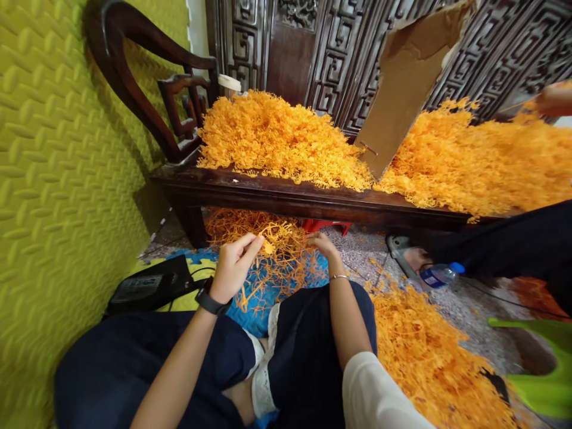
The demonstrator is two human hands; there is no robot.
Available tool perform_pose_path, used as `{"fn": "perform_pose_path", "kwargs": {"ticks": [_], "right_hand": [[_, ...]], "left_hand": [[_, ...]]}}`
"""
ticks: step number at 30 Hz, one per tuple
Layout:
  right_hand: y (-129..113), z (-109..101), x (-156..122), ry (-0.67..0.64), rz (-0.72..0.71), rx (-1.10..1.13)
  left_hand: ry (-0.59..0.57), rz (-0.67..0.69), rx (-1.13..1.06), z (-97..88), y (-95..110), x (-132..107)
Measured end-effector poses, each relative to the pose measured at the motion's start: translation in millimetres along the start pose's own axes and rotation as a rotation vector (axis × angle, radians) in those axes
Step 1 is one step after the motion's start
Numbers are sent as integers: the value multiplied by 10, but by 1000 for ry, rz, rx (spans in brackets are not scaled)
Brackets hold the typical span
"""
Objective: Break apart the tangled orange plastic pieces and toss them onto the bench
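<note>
My left hand (236, 262), with a dark watch at the wrist, pinches a small orange-yellow plastic piece (268, 246) between thumb and fingers. Just beyond it are thin branching orange strands; I cannot tell which belong to the piece. My right hand (322, 243), wearing a bangle, is held a little to the right with its fingers curled together. What lies between those fingertips is too small to make out. Below and beyond both hands spreads a tangle of thin orange plastic strands (286, 277), partly over blue material between my legs.
A dark wooden bench (268, 189) carries two heaps of orange pieces, split by a cardboard sheet (397, 89). Another orange pile (429, 357) lies right of my knee. Another person's hand (554, 99) reaches in at right. A bottle (440, 275) and green stool (543, 357) are nearby.
</note>
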State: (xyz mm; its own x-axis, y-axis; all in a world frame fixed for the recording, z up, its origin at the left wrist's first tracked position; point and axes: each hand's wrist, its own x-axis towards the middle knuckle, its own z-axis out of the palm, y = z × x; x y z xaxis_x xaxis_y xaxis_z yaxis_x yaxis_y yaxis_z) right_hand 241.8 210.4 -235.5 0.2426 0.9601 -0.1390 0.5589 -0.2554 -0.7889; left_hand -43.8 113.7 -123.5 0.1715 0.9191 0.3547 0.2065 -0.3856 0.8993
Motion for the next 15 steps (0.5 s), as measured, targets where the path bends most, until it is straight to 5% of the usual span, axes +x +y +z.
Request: {"fn": "perform_pose_path", "kwargs": {"ticks": [7, 15], "right_hand": [[-149, -250, -151, -5, -126, 263], [-487, -436, -488, 236, -390, 428]], "left_hand": [[-3, 8, 30, 19, 8, 0], [16, -8, 10, 23, -2, 11]]}}
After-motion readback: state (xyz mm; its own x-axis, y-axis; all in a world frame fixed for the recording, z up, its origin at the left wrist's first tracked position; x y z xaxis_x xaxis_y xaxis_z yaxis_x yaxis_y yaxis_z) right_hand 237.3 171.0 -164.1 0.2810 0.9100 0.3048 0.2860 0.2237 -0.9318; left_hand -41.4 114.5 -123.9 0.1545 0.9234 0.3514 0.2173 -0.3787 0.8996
